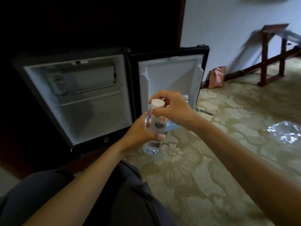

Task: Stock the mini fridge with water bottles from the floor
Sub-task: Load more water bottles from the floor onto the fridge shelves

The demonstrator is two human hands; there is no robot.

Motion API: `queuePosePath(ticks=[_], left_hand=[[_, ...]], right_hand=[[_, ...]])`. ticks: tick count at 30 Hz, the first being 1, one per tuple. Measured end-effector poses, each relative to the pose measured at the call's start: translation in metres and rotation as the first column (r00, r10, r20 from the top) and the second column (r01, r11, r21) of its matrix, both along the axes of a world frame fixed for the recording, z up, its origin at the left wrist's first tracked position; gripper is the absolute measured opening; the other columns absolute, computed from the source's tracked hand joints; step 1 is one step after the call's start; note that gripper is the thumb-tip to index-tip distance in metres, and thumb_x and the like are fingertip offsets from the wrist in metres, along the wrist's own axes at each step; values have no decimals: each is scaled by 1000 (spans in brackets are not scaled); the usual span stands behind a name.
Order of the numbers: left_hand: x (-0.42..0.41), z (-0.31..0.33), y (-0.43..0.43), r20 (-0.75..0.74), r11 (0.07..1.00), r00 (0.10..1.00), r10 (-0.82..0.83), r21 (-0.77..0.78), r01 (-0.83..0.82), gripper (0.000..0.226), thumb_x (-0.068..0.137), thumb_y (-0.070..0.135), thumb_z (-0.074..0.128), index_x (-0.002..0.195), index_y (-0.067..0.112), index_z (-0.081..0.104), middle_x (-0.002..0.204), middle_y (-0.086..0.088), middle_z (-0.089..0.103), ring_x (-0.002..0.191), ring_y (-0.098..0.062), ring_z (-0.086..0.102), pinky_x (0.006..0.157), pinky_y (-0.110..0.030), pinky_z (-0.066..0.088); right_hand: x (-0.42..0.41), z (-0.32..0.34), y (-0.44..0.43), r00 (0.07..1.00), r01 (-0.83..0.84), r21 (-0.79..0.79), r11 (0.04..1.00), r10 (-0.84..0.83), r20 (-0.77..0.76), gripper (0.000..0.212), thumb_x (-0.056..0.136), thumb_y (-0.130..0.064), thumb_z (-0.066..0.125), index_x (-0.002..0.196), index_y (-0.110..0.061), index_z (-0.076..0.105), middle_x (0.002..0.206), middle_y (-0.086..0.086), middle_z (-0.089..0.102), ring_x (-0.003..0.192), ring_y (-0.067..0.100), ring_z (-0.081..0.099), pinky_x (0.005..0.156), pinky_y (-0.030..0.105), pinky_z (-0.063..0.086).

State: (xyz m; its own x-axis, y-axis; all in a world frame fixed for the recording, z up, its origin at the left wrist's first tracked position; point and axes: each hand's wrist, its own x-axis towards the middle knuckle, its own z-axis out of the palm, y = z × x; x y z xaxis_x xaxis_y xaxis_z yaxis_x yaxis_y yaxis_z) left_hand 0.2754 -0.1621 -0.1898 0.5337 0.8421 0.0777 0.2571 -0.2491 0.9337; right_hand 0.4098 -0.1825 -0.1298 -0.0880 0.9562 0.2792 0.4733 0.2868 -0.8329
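Observation:
A clear water bottle (157, 126) with a white cap is held upright in front of the open mini fridge (91, 121). My left hand (140, 132) is wrapped around the bottle's middle. My right hand (172, 108) grips its neck just under the cap. The fridge interior shows a wire shelf and bare white walls. Its door (169, 74) is swung open to the right, and behind my right hand a second bottle (185, 97) stands in the door's lower rack, mostly hidden.
Crumpled clear plastic wrap (285, 131) lies on the patterned carpet at the right. A small brown bag (217, 77) leans against the white wall, and a wooden luggage rack (273, 53) stands beyond it. My knees in dark trousers (81, 198) fill the lower left.

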Motion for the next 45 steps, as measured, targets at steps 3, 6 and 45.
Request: queuePosePath(ticks=[3, 6, 45], left_hand=[[-30, 13, 30, -58, 1000, 998, 27, 18, -26, 59, 66, 3, 79, 103, 37, 47, 98, 14, 60, 83, 8, 61, 69, -8, 52], [-59, 21, 60, -129, 997, 990, 57, -35, -62, 58, 69, 6, 78, 109, 32, 46, 97, 15, 61, 85, 4, 59, 67, -5, 50], [-257, -20, 311, -450, 562, 421, 787, 242, -791, 15, 93, 17, 43, 102, 16, 54, 105, -6, 59, 97, -21, 57, 84, -33, 50]], right_hand=[[-21, 11, 40, 994, -111, -35, 993, 110, -15, 24, 73, -2, 71, 90, -16, 63, 78, -7, 60, 71, 4, 58, 62, 11, 49], [-44, 12, 78, 976, -217, -98, 971, 213, -49, 24, 75, -4, 70, 91, -20, 62, 81, -7, 61, 75, 4, 60, 64, 14, 49], [-276, -85, 392, 976, -207, -411, 888, 160, -147, 53, 70, -3, 71, 114, -17, 46, 106, 5, 61, 87, 17, 61, 63, 30, 55]])
